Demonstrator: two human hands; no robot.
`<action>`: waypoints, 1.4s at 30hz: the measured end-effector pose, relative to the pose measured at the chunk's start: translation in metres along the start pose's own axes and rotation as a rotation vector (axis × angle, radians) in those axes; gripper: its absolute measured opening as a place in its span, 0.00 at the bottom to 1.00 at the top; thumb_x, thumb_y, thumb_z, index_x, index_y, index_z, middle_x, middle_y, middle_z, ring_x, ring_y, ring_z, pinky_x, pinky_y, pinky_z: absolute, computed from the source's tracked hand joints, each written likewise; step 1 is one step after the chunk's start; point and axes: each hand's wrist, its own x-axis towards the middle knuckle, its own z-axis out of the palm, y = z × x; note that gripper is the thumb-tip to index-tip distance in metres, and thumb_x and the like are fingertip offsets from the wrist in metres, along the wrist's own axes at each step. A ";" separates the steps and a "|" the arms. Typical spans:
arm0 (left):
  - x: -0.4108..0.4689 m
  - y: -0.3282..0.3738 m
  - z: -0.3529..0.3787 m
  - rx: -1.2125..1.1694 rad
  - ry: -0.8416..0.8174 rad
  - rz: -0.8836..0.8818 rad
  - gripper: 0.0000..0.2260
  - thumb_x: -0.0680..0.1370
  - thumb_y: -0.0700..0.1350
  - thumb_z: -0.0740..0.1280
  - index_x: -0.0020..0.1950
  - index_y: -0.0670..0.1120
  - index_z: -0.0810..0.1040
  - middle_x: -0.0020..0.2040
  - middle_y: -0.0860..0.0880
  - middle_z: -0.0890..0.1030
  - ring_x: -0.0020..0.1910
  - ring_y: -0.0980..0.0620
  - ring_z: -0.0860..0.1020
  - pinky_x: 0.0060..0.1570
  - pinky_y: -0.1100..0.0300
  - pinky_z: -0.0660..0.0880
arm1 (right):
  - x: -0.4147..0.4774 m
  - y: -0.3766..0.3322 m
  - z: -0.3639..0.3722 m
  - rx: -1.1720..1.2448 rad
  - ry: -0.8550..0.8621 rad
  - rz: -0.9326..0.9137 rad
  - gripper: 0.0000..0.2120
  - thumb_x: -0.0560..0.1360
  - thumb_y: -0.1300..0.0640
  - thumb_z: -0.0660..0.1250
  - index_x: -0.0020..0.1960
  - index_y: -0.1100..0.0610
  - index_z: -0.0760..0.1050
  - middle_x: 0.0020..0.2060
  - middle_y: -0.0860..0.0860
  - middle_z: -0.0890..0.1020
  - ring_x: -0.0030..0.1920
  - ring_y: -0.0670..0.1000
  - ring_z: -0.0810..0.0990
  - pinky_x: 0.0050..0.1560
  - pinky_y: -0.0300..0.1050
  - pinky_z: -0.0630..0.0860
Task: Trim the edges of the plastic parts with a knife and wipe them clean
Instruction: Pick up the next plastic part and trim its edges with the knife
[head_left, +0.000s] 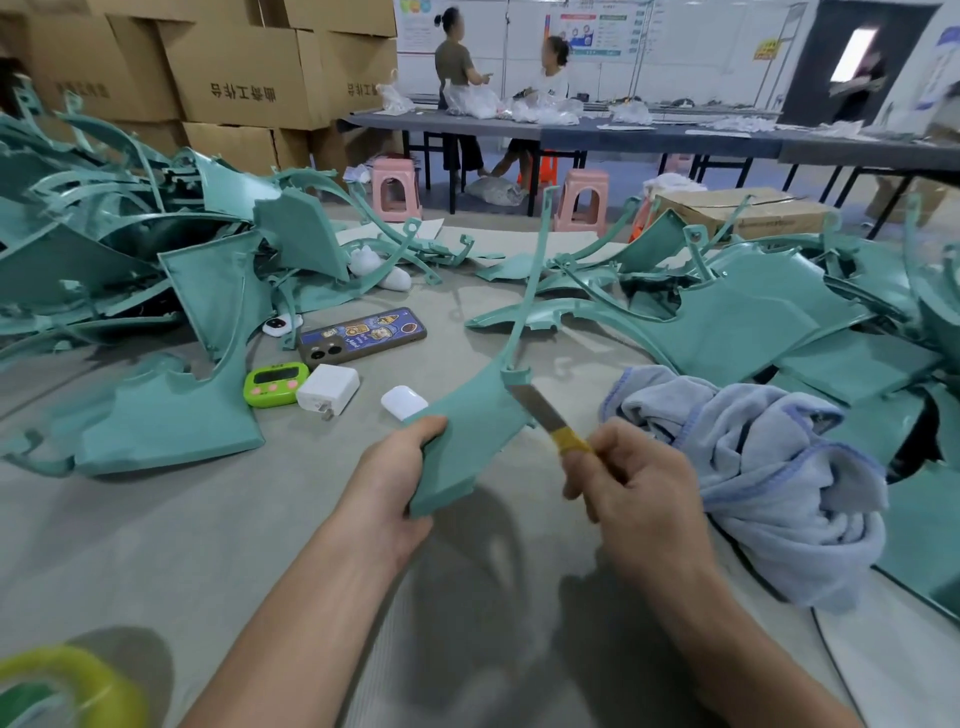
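The step in hand was the trimming. The left hand (392, 486) gripped one green plastic part (470, 434) by its near edge, thumb on top and fingers curled under it, and held it raised above the grey table (182, 545). The right hand (641, 486) had its fingers clenched round the yellow-wrapped handle of the knife (537, 408), and the blade lay against the right edge of the part, just below a small tab. In my judgement the next move needed a steady stroke along this edge, away from the left thumb, and after it the wiping. The blue cloth (753, 467) lay crumpled just beside the right hand, easy to reach. Heaps of other green parts (727, 332) lay on both sides. A phone (363, 335), a green timer (272, 385), a white charger (328, 388) and a white earbud case (404, 401) lay near the held part but not touching it.
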 end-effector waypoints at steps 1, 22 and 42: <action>0.001 0.000 0.000 0.003 0.011 0.004 0.05 0.82 0.43 0.65 0.49 0.43 0.79 0.28 0.50 0.81 0.20 0.54 0.77 0.18 0.69 0.67 | 0.001 0.000 -0.003 0.010 0.020 -0.025 0.12 0.76 0.57 0.73 0.35 0.54 0.76 0.24 0.46 0.76 0.27 0.44 0.70 0.31 0.43 0.68; 0.003 0.007 0.008 -0.016 -0.035 -0.115 0.11 0.84 0.41 0.61 0.41 0.44 0.72 0.21 0.50 0.71 0.14 0.56 0.66 0.14 0.71 0.56 | 0.002 -0.004 0.000 -0.167 0.079 -0.094 0.12 0.77 0.52 0.72 0.37 0.52 0.73 0.27 0.51 0.76 0.27 0.47 0.69 0.28 0.39 0.65; 0.008 -0.018 0.017 0.195 0.014 0.419 0.07 0.81 0.40 0.64 0.56 0.47 0.81 0.51 0.49 0.87 0.52 0.46 0.85 0.50 0.46 0.83 | 0.005 -0.008 0.007 0.828 -0.115 0.515 0.07 0.67 0.56 0.73 0.40 0.59 0.87 0.46 0.55 0.88 0.45 0.48 0.86 0.50 0.43 0.84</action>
